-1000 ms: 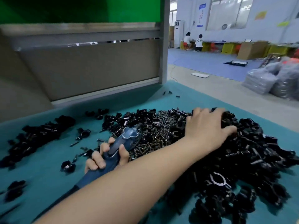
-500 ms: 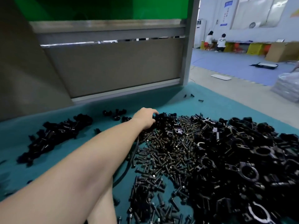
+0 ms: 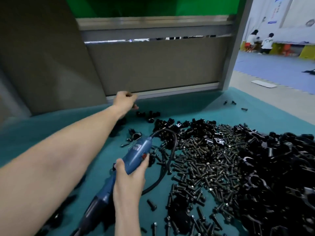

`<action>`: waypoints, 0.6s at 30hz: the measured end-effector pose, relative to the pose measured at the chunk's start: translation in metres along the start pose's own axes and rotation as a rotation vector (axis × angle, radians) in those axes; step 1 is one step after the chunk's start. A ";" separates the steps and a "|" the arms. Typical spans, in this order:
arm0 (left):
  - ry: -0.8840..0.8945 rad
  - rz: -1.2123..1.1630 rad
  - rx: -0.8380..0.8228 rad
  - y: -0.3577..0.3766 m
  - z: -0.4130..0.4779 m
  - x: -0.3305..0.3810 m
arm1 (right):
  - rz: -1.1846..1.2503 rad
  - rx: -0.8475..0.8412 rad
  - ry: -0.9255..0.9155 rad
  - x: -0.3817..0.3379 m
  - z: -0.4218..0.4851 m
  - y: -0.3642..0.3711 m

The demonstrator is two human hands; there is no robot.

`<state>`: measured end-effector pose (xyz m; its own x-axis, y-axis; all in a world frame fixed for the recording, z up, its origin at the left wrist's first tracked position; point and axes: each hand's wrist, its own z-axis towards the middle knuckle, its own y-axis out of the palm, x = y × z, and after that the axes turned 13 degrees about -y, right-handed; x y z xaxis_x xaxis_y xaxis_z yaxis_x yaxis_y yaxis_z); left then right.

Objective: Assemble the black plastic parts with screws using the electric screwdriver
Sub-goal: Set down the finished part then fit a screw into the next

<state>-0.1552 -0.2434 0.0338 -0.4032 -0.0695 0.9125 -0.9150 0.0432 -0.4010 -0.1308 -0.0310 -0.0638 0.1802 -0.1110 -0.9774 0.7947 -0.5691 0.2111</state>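
My right hand [image 3: 129, 178] grips the middle of the blue electric screwdriver [image 3: 138, 154], which lies tilted over the teal mat with its black cord [image 3: 172, 150] looping to the right. My left arm reaches across to the far side, where my left hand [image 3: 125, 101] hovers near the grey panel, its fingers pinched around something small and dark that looks like a black part. A heap of dark screws [image 3: 204, 160] lies right of the screwdriver. A large pile of black plastic parts [image 3: 276, 159] fills the right side.
The teal mat [image 3: 187, 106] covers the table. A grey panel [image 3: 153, 65] with a metal post closes off the back. Loose black parts [image 3: 148, 114] lie near my left hand, and more along the left edge. Two people [image 3: 265, 43] sit far off at the right.
My left hand has left the pile and lifted toward the back panel with its fingers pinched. The view swung right and down, bringing my right hand and the screwdriver back into sight.
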 end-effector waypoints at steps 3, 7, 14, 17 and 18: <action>-0.017 0.588 0.080 -0.053 0.016 -0.037 | -0.087 0.002 0.001 -0.002 -0.009 0.003; 0.046 1.131 -0.078 -0.076 0.019 -0.068 | -0.221 0.071 -0.142 -0.004 -0.012 0.006; 0.291 1.221 -0.030 -0.067 0.014 -0.072 | -0.484 0.269 -0.289 -0.006 -0.013 0.013; 0.332 1.135 -0.033 -0.073 0.006 -0.072 | -0.467 0.280 -0.339 -0.002 -0.014 0.014; 0.343 1.110 -0.032 -0.078 0.003 -0.072 | -0.445 0.289 -0.351 -0.001 -0.015 0.014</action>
<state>-0.0552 -0.2452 -0.0011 -0.9545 0.2960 0.0365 -0.0577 -0.0632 -0.9963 -0.1113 -0.0271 -0.0593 -0.3713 -0.0457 -0.9274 0.5526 -0.8136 -0.1811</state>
